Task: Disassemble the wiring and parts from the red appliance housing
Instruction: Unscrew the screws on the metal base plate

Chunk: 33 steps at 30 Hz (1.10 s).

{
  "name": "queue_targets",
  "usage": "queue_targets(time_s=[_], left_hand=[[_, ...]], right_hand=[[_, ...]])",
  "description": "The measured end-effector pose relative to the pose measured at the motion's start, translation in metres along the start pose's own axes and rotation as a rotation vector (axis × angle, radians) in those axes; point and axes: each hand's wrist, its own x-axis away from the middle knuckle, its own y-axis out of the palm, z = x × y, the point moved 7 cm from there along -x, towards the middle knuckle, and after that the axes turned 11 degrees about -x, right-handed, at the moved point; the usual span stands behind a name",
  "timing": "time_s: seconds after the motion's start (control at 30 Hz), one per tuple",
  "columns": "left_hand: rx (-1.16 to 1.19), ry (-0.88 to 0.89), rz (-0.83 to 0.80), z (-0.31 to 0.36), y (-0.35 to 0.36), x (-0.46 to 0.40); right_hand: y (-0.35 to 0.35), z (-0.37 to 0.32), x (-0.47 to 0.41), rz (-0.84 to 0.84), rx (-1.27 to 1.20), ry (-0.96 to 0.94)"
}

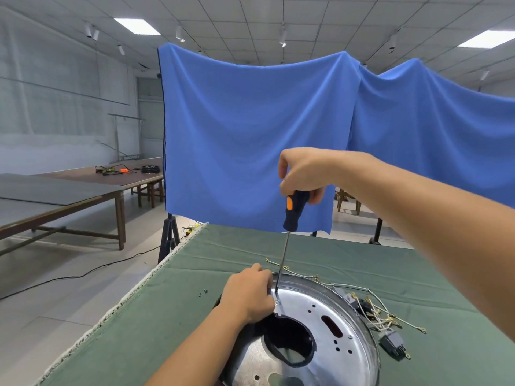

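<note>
A round shiny metal plate [320, 327] with a large dark centre hole fills the appliance housing at the bottom of the head view; no red shell shows. My left hand [250, 293] grips the plate's far left rim. My right hand [302, 172] is closed around the black-and-orange handle of a screwdriver [292, 210], held upright. Its tip rests on a screw [277, 302] near the rim, right beside my left fingers. A bundle of pale wires [376, 316] with brass terminals and a dark switch block [393, 344] lies to the right of the plate.
The housing sits on a table covered in green cloth [167, 316]; its left edge is frayed. Two loose screws [203, 292] lie left of my left hand. A blue curtain [250, 135] hangs behind the table. Long wooden tables [83, 190] stand at the left.
</note>
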Motion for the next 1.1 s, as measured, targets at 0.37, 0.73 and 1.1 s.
queue_targets(time_s=[0.37, 0.73, 1.1], left_hand=[[0.000, -0.004, -0.012, 0.000, 0.000, 0.001], [0.005, -0.006, -0.012, 0.000, -0.002, 0.002], [-0.002, -0.008, -0.008, 0.000, -0.003, 0.003]], right_hand=[[0.003, 0.002, 0.005, -0.046, -0.108, 0.068], [-0.008, 0.009, 0.004, 0.186, 0.235, 0.043], [-0.005, 0.019, 0.013, 0.231, 0.105, 0.017]])
